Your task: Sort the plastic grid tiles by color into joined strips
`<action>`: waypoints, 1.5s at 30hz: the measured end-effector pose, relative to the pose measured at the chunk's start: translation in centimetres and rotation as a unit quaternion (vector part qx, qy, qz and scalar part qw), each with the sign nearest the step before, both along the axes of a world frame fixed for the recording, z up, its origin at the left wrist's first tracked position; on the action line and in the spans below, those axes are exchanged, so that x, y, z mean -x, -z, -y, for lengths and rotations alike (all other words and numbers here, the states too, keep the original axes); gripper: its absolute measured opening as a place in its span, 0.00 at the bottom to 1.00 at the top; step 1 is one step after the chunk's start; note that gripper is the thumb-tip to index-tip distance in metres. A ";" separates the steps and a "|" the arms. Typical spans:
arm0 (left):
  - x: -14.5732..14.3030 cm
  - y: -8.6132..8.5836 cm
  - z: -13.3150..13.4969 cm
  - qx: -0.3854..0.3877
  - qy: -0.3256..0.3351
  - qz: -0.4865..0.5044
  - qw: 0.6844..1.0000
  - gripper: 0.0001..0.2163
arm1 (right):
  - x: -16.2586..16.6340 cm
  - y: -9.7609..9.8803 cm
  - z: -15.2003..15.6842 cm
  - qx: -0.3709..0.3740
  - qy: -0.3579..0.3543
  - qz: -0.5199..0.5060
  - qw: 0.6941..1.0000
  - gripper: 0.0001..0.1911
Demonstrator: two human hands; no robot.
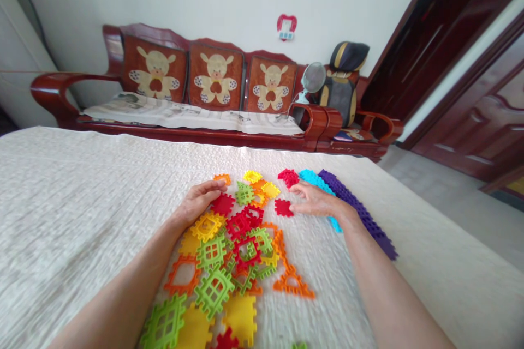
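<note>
Reaching forward over a pale quilted cloth (90, 191), both hands work among interlocking plastic pieces in several colours. The left hand (200, 202) lies at the upper left of the heap, its thumb at the top edge of a red square (223, 205) and its fingertips near a small orange frame (222, 179). Whether its grip pinches the square cannot be told. The right hand (313, 199) has an open grip, thumb and fingers apart; the thumb is at the right edge of another red square (283, 208), which lies flat, and the fingers are just below a red stack (289, 178). Close to this hand, a turquoise strip (315, 179) and a purple strip (360, 212) lie side by side, slanting down to the right. Between the forearms spreads the main heap: green window pieces (212, 251), yellow squares (239, 319), red frames (246, 253) and orange pieces (292, 282), many overlapping. Beyond the cloth stands a wooden sofa (65, 90) with three bear cushions (215, 72).
</note>
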State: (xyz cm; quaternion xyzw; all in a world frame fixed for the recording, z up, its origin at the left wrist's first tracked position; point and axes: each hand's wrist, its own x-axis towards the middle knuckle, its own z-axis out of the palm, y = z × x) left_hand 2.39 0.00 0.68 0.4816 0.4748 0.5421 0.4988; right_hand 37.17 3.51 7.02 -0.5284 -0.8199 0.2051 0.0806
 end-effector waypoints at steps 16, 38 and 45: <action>-0.1 0.0 0.0 0.002 0.002 -0.015 1.000 0.19 | 7.1 0.7 3.9 -0.074 0.128 0.157 0.976 0.21; -0.4 -0.7 0.7 0.031 0.015 -0.001 0.999 0.19 | 2.9 3.9 -1.3 -0.283 0.236 0.007 0.930 0.23; -0.6 -1.4 1.1 0.034 0.033 0.006 0.999 0.17 | 4.2 2.9 -0.3 -0.329 0.153 -0.053 0.930 0.19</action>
